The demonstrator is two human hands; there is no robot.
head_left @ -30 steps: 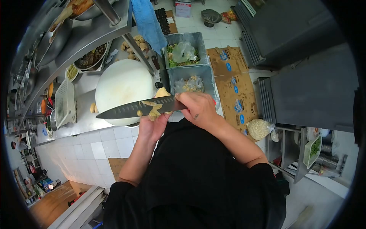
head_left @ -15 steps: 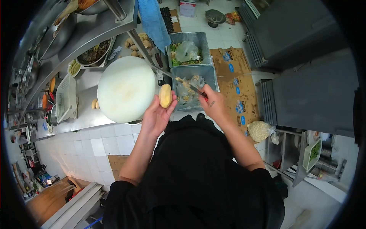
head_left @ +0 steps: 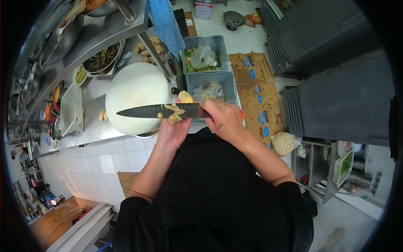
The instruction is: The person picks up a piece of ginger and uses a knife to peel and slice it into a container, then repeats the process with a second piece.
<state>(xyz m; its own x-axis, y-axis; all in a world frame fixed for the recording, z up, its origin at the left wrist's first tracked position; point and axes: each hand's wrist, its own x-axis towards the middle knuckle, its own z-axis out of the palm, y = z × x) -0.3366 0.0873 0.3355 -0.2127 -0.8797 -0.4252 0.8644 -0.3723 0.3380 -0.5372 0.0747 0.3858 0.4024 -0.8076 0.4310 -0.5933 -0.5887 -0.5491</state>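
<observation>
My right hand [head_left: 224,122] is closed round the handle of a kitchen knife [head_left: 142,111]. The long dark blade points left, broad side up, and crosses above my left hand [head_left: 175,133]. Bits of peel [head_left: 175,116] cling to the blade. My left hand holds a peeled, pale yellow potato [head_left: 185,98], whose top shows beyond the blade; the knife hides the rest and most of those fingers. To the left lies a thick round white cutting board [head_left: 136,90] on the steel counter [head_left: 95,105].
Two grey bins stand ahead: the nearer bin [head_left: 228,84] holds peelings and plastic, the farther bin [head_left: 226,44] green scraps. Unpeeled lumps [head_left: 157,44] lie behind the board. A white basket [head_left: 72,107] is at left, a steel post [head_left: 154,54] near the board, flattened cardboard [head_left: 256,96] on the floor.
The knife has swung from pointing over the near bin to lying flat across my left hand, now with peel on its blade. My right hand moved left. The potato tilted partly behind the blade.
</observation>
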